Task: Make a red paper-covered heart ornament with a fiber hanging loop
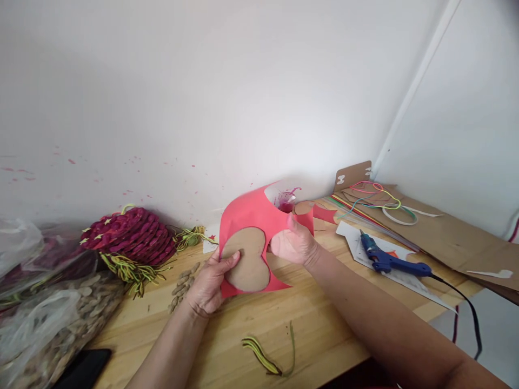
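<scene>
A red sheet (247, 208) with curved cut-outs is held up above the table. Against its front lies a two-lobed piece of brown cardboard (248, 270). My left hand (208, 283) grips the sheet's lower left, its thumb pressing the cardboard flat. At the sheet's right side is my right hand (294, 240), thumb up over the red edge and fingers partly hidden behind it. Below, a small bundle of green and brown yarn (263, 356) rests on the wooden table (227, 335). Several pebble-like brown pieces (184, 286) lie beside my left hand.
A blue glue gun (393, 262) with a black cord lies on white paper at the right. Cardboard sheets (438, 237) and coloured cords (377, 192) are behind it. Leftward are a purple pinecone-like craft piece (133, 235), plastic bags (44, 319) and a black phone-like object (83, 370).
</scene>
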Tool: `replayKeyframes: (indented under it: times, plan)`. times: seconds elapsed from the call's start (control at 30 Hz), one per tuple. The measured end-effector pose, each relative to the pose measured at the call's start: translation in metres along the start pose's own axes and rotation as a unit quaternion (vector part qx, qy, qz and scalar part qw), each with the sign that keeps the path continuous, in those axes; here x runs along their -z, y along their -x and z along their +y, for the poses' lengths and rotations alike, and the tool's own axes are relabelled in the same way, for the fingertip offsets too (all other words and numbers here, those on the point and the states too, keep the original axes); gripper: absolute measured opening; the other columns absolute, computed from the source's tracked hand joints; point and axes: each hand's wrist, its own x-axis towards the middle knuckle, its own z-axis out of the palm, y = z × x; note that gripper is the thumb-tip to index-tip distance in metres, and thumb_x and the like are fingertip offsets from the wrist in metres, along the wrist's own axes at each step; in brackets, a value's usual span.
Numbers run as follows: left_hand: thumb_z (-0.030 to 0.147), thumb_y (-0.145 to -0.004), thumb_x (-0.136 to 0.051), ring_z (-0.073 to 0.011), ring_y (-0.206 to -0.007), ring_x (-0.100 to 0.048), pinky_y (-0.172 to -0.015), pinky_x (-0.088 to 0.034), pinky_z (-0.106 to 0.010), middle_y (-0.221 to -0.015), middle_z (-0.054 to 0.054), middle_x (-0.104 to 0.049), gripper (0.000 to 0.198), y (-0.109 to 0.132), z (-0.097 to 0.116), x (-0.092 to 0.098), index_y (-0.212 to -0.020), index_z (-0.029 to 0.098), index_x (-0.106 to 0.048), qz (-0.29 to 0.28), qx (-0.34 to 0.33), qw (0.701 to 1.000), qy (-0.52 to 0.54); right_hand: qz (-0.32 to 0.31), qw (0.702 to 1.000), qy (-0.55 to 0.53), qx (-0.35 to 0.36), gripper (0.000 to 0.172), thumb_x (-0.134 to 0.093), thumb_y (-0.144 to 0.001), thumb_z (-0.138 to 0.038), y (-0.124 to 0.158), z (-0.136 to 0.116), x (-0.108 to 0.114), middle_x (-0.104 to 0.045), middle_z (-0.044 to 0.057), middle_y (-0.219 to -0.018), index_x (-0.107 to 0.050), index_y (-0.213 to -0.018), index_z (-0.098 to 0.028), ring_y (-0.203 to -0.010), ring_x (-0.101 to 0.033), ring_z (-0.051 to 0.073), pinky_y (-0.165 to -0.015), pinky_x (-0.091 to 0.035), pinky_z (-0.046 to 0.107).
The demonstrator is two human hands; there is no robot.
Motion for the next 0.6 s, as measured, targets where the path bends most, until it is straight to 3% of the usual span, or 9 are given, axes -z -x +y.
replayKeyframes:
  times: [0.2, 0.47, 0.6]
  plan:
    - [0.011, -0.068, -0.085, -0.0226, -0.085, -0.076, -0.077, -0.064, -0.036, -0.101, -0.008, -0.078, 0.049, 0.001, 0.001, 0.000, -0.113, 0.019, -0.066, -0.009, -0.001, 1.000, -0.004, -0.005, 0.997, -0.079, 0.003, 0.065, -0.062, -0.069, -0.080, 0.001, -0.009, -0.010, -0.072, 0.009, -0.100, -0.069, -0.103, -0.026, -0.111, -0.061, 0.030, -0.091, -0.046, 0.047]
    - [0.015, -0.067, -0.087, -0.0217, -0.085, -0.076, -0.081, -0.063, -0.036, -0.100, -0.007, -0.078, 0.053, 0.001, 0.001, 0.003, -0.116, 0.020, -0.067, -0.018, -0.008, 1.000, -0.009, -0.060, 0.983, -0.165, 0.045, 0.059, -0.057, -0.082, -0.069, -0.001, -0.008, -0.012, -0.071, 0.009, -0.118, -0.065, -0.123, -0.028, -0.119, -0.061, 0.027, -0.097, -0.047, 0.046]
    - [0.015, -0.067, -0.086, -0.0211, -0.084, -0.075, -0.080, -0.063, -0.037, -0.101, -0.007, -0.078, 0.059, -0.001, 0.002, 0.006, -0.122, 0.022, -0.065, -0.023, -0.011, 1.000, -0.005, -0.094, 0.975, -0.202, 0.025, 0.057, -0.057, -0.085, -0.063, -0.002, -0.007, -0.009, -0.070, 0.010, -0.122, -0.064, -0.126, -0.023, -0.124, -0.058, 0.026, -0.103, -0.045, 0.045]
